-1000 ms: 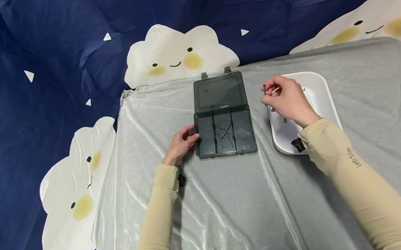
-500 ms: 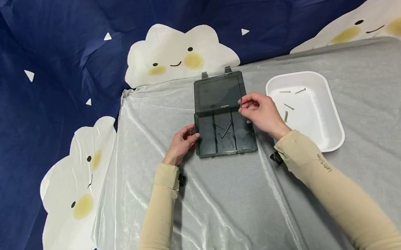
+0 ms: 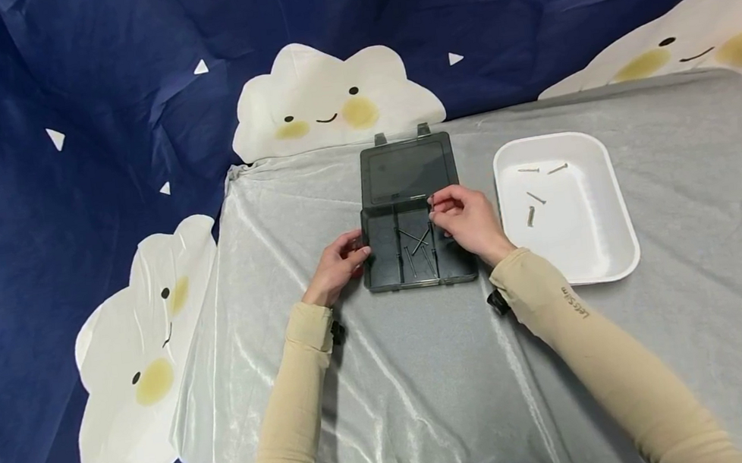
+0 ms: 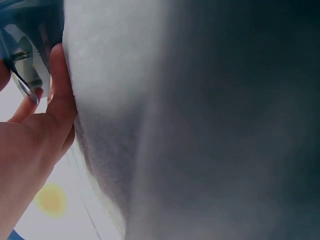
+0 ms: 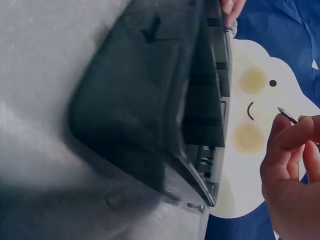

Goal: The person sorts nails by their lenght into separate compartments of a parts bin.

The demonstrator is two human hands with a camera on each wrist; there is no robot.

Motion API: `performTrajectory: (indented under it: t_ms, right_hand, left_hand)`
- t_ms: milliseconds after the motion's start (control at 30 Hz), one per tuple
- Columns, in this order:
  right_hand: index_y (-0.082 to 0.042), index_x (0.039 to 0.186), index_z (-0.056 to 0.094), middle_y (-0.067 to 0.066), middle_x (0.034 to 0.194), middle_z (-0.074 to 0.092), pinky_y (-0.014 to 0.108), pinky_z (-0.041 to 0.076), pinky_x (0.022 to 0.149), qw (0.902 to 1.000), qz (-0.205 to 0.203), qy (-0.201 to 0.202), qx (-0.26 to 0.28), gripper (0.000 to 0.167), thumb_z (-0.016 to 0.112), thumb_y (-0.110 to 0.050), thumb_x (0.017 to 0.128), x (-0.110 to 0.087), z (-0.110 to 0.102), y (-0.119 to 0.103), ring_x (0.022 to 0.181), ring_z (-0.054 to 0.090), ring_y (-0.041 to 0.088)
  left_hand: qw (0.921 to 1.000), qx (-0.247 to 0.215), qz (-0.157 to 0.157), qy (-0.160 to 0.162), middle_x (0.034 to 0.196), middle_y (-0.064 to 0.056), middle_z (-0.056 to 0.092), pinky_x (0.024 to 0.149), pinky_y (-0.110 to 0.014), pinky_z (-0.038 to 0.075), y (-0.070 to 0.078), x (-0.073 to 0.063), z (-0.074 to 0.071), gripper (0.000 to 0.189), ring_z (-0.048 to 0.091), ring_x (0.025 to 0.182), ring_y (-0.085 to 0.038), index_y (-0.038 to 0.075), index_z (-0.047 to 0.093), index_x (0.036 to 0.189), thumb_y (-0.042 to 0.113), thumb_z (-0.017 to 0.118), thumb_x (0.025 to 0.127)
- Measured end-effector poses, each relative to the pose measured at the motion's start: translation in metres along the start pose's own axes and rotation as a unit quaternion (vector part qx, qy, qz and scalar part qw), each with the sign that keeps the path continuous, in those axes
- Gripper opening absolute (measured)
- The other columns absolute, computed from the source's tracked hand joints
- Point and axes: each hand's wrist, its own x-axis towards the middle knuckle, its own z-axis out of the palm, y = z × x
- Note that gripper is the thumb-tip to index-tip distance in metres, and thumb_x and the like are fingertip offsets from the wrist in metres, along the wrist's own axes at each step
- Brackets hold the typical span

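Pinching a slanted screw [image 5: 287,115], the right hand [image 3: 471,222] hovers above the box [image 3: 384,264] by its right divider [image 3: 433,246], loose screws [image 3: 420,242] just left in the middle compartment [image 3: 413,216], left hand [image 3: 335,267] gripping the box's left side.

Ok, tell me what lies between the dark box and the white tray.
In the head view, a strip of grey cloth lies between the dark box and the white tray; the right hand and its sleeve partly cover it.

Dark box [image 3: 384,257] open; screws [image 3: 419,240] in middle compartment [image 3: 413,215]; pointed screw [image 5: 287,115] held.
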Motion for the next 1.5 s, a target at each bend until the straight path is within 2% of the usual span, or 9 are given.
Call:
performTrajectory:
  t_ms: [100, 167, 400, 700, 800, 1000, 1267, 1400, 1500]
  right_hand:
    - [0.008, 0.112, 0.062, 0.016, 0.095, 0.064, 0.02, 0.052, 0.058, 0.9999, 0.006, 0.0, -0.016, 0.026, 0.062, 0.001, 0.087, 0.001, 0.002, 0.004, 0.066, 0.061, 0.002]
    - [0.005, 0.112, 0.064, 0.014, 0.096, 0.066, 0.019, 0.051, 0.06, 0.9994, 0.007, 0.004, -0.034, 0.026, 0.064, -0.002, 0.086, 0.007, 0.004, 0.016, 0.068, 0.062, 0.003]
    - [0.003, 0.107, 0.067, 0.015, 0.095, 0.069, 0.015, 0.047, 0.067, 0.9956, 0.007, 0.004, -0.094, 0.024, 0.067, -0.007, 0.086, 0.009, 0.01, 0.02, 0.069, 0.057, 0.0]
    - [0.0, 0.105, 0.068, 0.015, 0.095, 0.071, 0.029, 0.051, 0.076, 0.988, 0.015, 0.003, -0.154, 0.022, 0.065, -0.01, 0.085, 0.013, 0.017, 0.024, 0.082, 0.067, 0.022]
    - [0.0, 0.105, 0.069, 0.015, 0.096, 0.072, 0.034, 0.052, 0.08, 0.9857, 0.02, 0.0, -0.167, 0.023, 0.064, -0.01, 0.085, 0.015, 0.019, 0.025, 0.085, 0.068, 0.026]
    - [0.0, 0.106, 0.069, 0.015, 0.096, 0.072, 0.037, 0.052, 0.081, 0.9852, 0.028, 0.005, -0.169, 0.024, 0.063, -0.009, 0.084, 0.015, 0.021, 0.024, 0.085, 0.069, 0.026]
    - [-0.001, 0.104, 0.068, 0.015, 0.095, 0.072, 0.037, 0.052, 0.083, 0.9869, 0.021, 0.034, -0.156, 0.022, 0.062, -0.009, 0.085, 0.015, 0.017, 0.022, 0.087, 0.069, 0.027]
    - [-0.001, 0.105, 0.068, 0.015, 0.095, 0.072, 0.032, 0.052, 0.079, 0.9886, 0.026, 0.04, -0.143, 0.022, 0.062, -0.01, 0.085, 0.014, 0.01, 0.017, 0.086, 0.069, 0.025]
    - [-0.002, 0.106, 0.068, 0.014, 0.095, 0.071, 0.024, 0.049, 0.073, 0.9886, 0.021, 0.05, -0.14, 0.023, 0.063, -0.012, 0.086, 0.012, 0.004, 0.011, 0.08, 0.066, 0.017]
  left_hand:
    - [1.0, 0.001, 0.001, 0.001, 0.124, -0.015, 0.057, 0.068, -0.023, 0.05, 0.0, 0.0, 0.0, 0.048, 0.056, 0.089, -0.01, 0.01, 0.051, 0.139, 0.011, 0.064, 0.093]
    - [1.0, 0.001, 0.002, 0.002, 0.123, -0.015, 0.057, 0.068, -0.023, 0.05, 0.0, 0.0, 0.001, 0.048, 0.056, 0.088, -0.009, 0.01, 0.051, 0.139, 0.011, 0.064, 0.093]
    - [1.0, -0.003, 0.003, 0.004, 0.121, -0.013, 0.058, 0.067, -0.022, 0.05, 0.0, -0.001, 0.001, 0.047, 0.056, 0.086, -0.008, 0.01, 0.051, 0.139, 0.01, 0.064, 0.093]
    - [1.0, -0.002, 0.002, 0.003, 0.121, -0.013, 0.057, 0.068, -0.023, 0.05, -0.001, 0.0, 0.001, 0.048, 0.056, 0.087, -0.009, 0.01, 0.051, 0.139, 0.01, 0.064, 0.093]
    - [1.0, 0.0, 0.0, 0.003, 0.123, -0.013, 0.057, 0.068, -0.023, 0.05, -0.002, 0.001, 0.001, 0.048, 0.056, 0.088, -0.009, 0.011, 0.051, 0.139, 0.011, 0.064, 0.093]
    - [1.0, -0.002, -0.002, 0.002, 0.123, -0.013, 0.057, 0.069, -0.023, 0.051, 0.0, 0.0, 0.001, 0.048, 0.056, 0.089, -0.009, 0.011, 0.051, 0.139, 0.011, 0.064, 0.093]
    - [1.0, -0.001, 0.0, 0.0, 0.12, -0.012, 0.057, 0.069, -0.023, 0.051, -0.001, 0.0, 0.001, 0.048, 0.055, 0.087, -0.008, 0.01, 0.051, 0.139, 0.011, 0.064, 0.093]
    - [1.0, 0.001, 0.001, 0.001, 0.119, -0.011, 0.057, 0.068, -0.022, 0.05, -0.001, 0.0, 0.001, 0.048, 0.056, 0.086, -0.008, 0.009, 0.05, 0.139, 0.011, 0.064, 0.093]
    - [1.0, 0.004, 0.001, 0.002, 0.119, -0.011, 0.057, 0.068, -0.022, 0.051, 0.0, -0.001, 0.0, 0.048, 0.055, 0.087, -0.009, 0.01, 0.05, 0.14, 0.011, 0.064, 0.093]
